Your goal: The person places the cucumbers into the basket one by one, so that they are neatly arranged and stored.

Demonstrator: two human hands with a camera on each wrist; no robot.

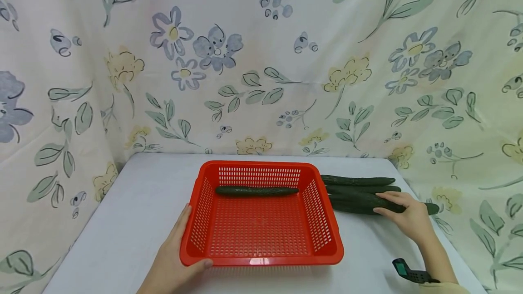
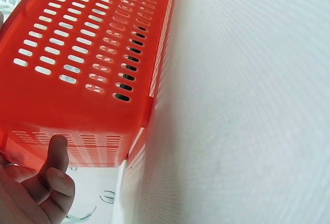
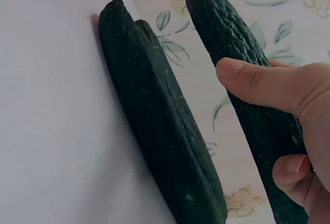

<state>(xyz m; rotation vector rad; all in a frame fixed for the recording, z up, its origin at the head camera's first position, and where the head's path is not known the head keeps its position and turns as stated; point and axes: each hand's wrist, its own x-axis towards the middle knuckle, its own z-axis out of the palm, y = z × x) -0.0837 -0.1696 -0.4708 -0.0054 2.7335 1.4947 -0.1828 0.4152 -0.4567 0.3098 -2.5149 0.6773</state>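
A pale cloth (image 1: 261, 117) printed with flowers and leaves hangs behind the basket; its upper part is cut off. Under the basket spreads a white table (image 1: 106, 212), its near edge out of sight. The single basket (image 1: 261, 228) is bright red plastic, rectangular, with slotted walls and a gridded floor.

The cucumbers are long, slim, dark green and slightly bumpy. One cucumber (image 1: 256, 191) lies inside the basket along the back wall. At least three are to the basket's right, counting the held one (image 3: 273, 141); they overlap, so an exact number cannot be told.

Two hands show. The left hand (image 1: 175, 248) is at the basket's front left corner, fingers loosely extended along the left wall, thumb by the front rim. Right of the basket, the right hand (image 1: 408, 217) pinches the held cucumber between thumb and fingers, some fingers hidden behind it. A black wrist device (image 1: 412, 274) sits nearby, right of the basket's front.
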